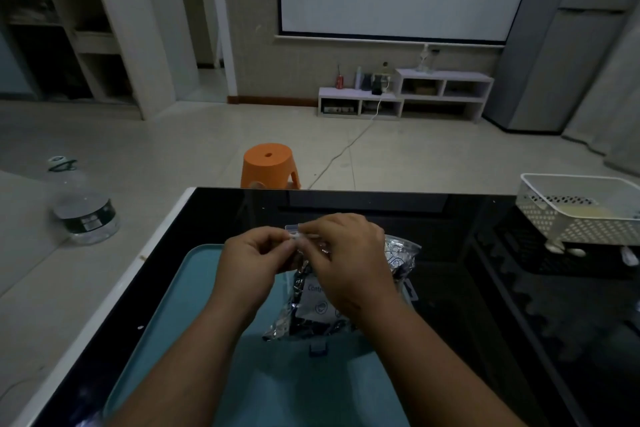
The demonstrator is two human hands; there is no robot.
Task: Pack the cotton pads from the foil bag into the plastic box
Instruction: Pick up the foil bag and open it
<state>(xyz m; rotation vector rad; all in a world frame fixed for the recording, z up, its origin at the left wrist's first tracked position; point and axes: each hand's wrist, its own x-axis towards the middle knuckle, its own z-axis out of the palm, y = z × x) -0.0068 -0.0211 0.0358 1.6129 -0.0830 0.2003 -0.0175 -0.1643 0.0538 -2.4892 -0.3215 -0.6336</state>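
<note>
Left hand (254,262) and right hand (344,253): fingers curled, tips meeting, both pinching the clear zip strip at the top edge of the foil bag (313,303). The right hand covers most of the bag's upper half.

Foil bag: crinkled silver with a pale printed label on its face, top end lifted by the hands, lower end resting on a teal tray (187,291). Contents are not legible. A small dark blue clasp-like piece sits just below the bag's lower edge; I cannot tell what it belongs to.

The tray lies on a glossy black tabletop (460,291). A white perforated basket (581,218) stands at the far right corner, well apart from the bag.

Beyond the far edge, an orange stool (270,163) stands on the floor. A clear water bottle (86,215) is off to the left.
</note>
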